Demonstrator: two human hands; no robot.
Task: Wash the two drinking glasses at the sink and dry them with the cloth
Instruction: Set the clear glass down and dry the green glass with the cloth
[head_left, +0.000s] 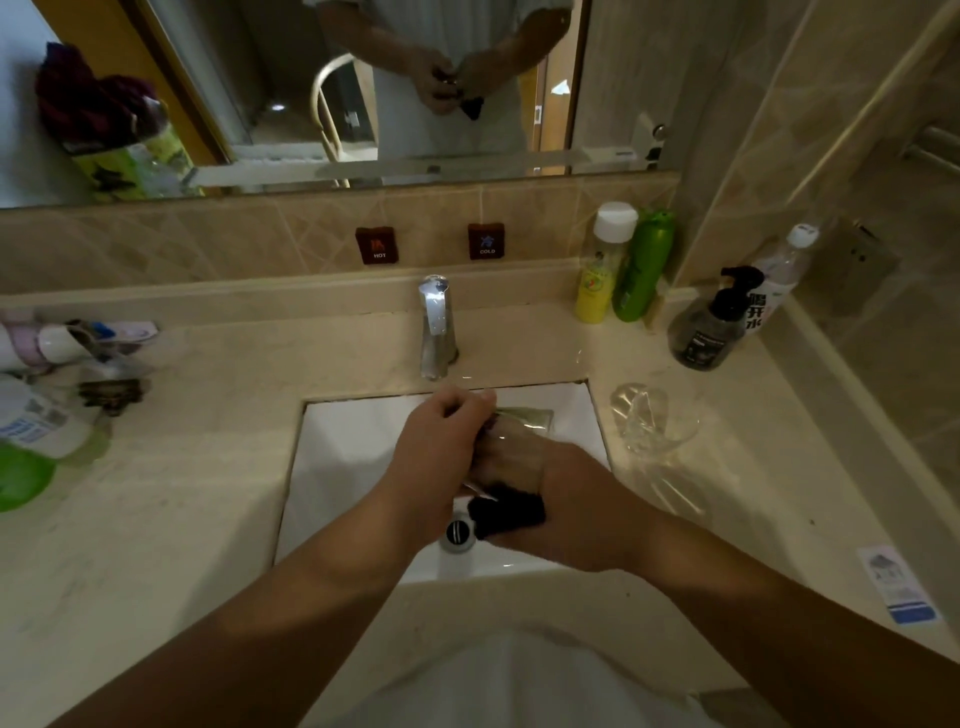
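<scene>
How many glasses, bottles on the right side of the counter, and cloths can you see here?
Drinking glasses: 2, one held over the sink, one lying on the counter
Bottles on the right: 4, yellow, green, dark pump bottle, clear water bottle
Dark cloth: 1
Total: 7

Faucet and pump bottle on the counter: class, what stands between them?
In the head view, between the faucet and the dark pump bottle stand a yellow bottle and a green bottle against the backsplash.

bare counter (171, 519) left of sink (337, 441), glass (649, 421) right
</scene>
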